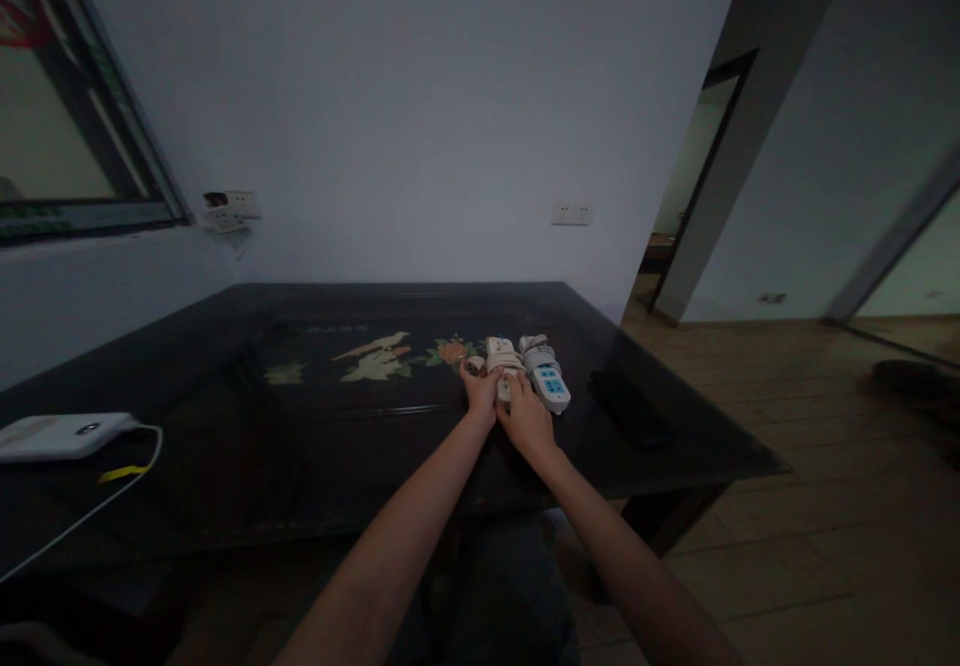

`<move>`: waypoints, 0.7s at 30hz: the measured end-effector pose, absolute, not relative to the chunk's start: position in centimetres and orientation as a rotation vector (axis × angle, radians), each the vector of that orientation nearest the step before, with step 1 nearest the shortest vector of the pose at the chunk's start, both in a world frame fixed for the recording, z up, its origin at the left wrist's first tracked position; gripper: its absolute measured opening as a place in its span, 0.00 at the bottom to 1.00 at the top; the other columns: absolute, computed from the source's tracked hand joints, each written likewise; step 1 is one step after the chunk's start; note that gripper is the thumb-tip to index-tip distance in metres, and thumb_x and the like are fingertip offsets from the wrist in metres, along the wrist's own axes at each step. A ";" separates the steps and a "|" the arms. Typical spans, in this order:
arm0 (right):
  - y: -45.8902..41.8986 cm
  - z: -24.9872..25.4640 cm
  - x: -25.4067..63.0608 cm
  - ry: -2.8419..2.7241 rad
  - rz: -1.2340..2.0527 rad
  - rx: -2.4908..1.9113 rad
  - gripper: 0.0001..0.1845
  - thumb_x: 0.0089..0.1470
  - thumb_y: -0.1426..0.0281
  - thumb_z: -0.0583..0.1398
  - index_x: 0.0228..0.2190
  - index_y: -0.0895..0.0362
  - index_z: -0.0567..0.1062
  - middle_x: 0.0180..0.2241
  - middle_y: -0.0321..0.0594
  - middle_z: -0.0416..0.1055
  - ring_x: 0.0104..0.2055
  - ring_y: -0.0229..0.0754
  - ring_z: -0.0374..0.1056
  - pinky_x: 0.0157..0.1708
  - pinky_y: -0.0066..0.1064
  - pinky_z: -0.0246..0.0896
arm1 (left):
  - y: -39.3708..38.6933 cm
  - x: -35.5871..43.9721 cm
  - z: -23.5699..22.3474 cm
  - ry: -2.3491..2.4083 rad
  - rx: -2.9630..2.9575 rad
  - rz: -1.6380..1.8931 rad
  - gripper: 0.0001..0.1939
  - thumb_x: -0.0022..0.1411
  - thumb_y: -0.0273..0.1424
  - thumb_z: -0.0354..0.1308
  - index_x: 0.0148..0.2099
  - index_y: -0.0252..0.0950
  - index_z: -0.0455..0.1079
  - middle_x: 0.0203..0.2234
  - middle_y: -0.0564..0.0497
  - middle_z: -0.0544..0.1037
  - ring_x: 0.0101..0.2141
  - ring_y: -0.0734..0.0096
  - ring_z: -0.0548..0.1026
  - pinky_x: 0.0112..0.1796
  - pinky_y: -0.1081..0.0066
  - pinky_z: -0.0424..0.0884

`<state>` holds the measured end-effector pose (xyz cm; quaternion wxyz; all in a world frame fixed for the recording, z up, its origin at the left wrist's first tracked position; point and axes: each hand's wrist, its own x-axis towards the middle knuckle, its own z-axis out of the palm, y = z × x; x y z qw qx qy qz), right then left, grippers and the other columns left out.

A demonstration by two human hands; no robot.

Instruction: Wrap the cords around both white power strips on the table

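A white power strip [502,348] lies on the dark table with its own cord wound round its middle. My left hand [481,393] is at its left side, fingers curled round a small pale piece with dark marks that looks like the plug [475,363]; the thumb is against the strip. My right hand [529,420] grips the near end of the same strip, its fingers over the top and partly hiding it. Just to the right lies a second power strip [552,386] with blue sockets, its cord bundled at the far end; neither hand holds it.
The dark table [300,476] has a bird and flower picture [382,356] on its top. A black flat object [630,408] lies at the right. At the left is a white device [67,436] with a cable and a yellow tag [124,473]. A wall [420,126] stands behind.
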<state>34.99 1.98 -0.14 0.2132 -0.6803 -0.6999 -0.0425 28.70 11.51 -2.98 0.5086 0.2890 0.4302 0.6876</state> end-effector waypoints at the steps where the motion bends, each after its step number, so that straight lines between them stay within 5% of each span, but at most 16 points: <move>1: 2.0 -0.1 34.9 -1.940 -0.129 -1.894 0.28 0.59 0.66 0.53 0.60 0.54 0.59 0.61 0.51 0.55 0.50 0.50 0.67 0.44 0.38 0.64 | 11.7 28.5 -3.1 1.045 0.693 1.641 0.39 0.53 0.19 0.62 0.62 0.38 0.49 0.43 0.46 0.74 0.39 0.71 0.76 0.41 0.69 0.73; 5: 1.9 -0.1 34.6 -1.926 -0.161 -1.907 0.29 0.56 0.68 0.55 0.59 0.46 0.61 0.61 0.49 0.55 0.45 0.50 0.69 0.42 0.38 0.64 | 12.1 27.2 -3.4 1.059 0.761 1.549 0.16 0.63 0.32 0.56 0.52 0.33 0.65 0.44 0.46 0.73 0.39 0.67 0.75 0.39 0.63 0.74; 21: 0.8 -0.7 34.2 -1.866 -0.131 -1.934 0.29 0.57 0.73 0.54 0.60 0.48 0.62 0.63 0.51 0.52 0.50 0.56 0.62 0.43 0.45 0.64 | 12.2 22.3 -2.7 1.439 1.345 1.340 0.13 0.64 0.36 0.55 0.46 0.32 0.69 0.43 0.46 0.74 0.41 0.66 0.74 0.43 0.59 0.72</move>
